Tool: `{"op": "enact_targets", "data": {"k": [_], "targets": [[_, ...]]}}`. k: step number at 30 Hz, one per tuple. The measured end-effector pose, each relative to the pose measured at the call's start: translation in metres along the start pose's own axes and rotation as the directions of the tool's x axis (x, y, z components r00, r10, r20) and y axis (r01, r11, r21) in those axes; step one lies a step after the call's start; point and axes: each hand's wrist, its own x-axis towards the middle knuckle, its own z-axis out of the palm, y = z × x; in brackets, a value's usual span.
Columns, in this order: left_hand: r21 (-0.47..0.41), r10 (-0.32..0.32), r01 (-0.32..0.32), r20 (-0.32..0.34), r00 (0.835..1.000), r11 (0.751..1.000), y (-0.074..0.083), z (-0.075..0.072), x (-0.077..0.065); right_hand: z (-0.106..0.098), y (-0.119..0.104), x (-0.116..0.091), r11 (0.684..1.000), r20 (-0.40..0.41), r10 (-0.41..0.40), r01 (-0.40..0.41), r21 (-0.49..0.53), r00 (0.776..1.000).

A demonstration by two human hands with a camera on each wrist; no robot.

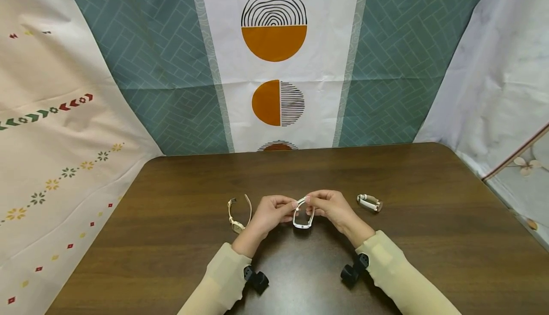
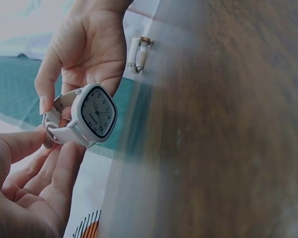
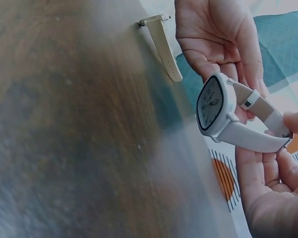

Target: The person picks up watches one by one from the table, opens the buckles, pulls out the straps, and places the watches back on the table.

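A white wristwatch (image 1: 302, 226) with a squarish dial is held above the table, its strap bent round into a loop. My left hand (image 1: 274, 211) pinches the strap between thumb and fingers on one side. On the other side my right hand (image 1: 333, 206) pinches the strap near its buckle. In the left wrist view the watch's dial (image 2: 98, 113) faces the table side, and the strap ends meet between both hands' fingertips. A strap loop (image 3: 250, 99) shows in the right wrist view. Fingers partly hide where the ends overlap.
Left of my hands, a cream-strapped watch (image 1: 237, 227) lies with its strap ends apart. To the right lies another watch (image 1: 370, 202) with a pale band. All are on or above a brown wooden table (image 1: 171, 258), with patterned cloth (image 1: 171, 43) hanging behind.
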Motion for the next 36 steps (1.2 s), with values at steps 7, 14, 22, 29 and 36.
{"op": "enact_targets", "data": {"k": [7, 14, 22, 29, 36], "targets": [[0.036, 0.005, -0.005, -0.007, 1.0, 0.999, 0.0007, 0.0008, 0.0006, 0.0009, -0.0007, -0.0006, 1.0, -0.003, 0.007, -0.007, -0.013, 1.0], [0.078, 0.022, -0.022, 0.0, 1.0, 0.997, 0.0017, 0.0001, -0.0001, 0.0022, 0.0008, 0.0, 1.0, -0.004, 0.009, -0.009, -0.008, 1.0], [0.086, 0.033, -0.033, 0.002, 0.999, 0.996, 0.0009, 0.0015, 0.0013, 0.0019, 0.0009, -0.0009, 1.0, 0.011, 0.006, -0.006, -0.031, 1.0], [0.086, 0.045, -0.048, 0.03, 0.999, 0.995, -0.0001, 0.0024, 0.0027, 0.0009, -0.0008, -0.0008, 0.999, 0.017, 0.007, -0.007, -0.053, 1.0], [0.089, 0.046, -0.053, 0.071, 0.996, 0.995, -0.0002, 0.001, 0.0021, 0.0005, -0.0005, -0.0014, 0.996, 0.065, 0.026, -0.02, -0.092, 0.998]]}}
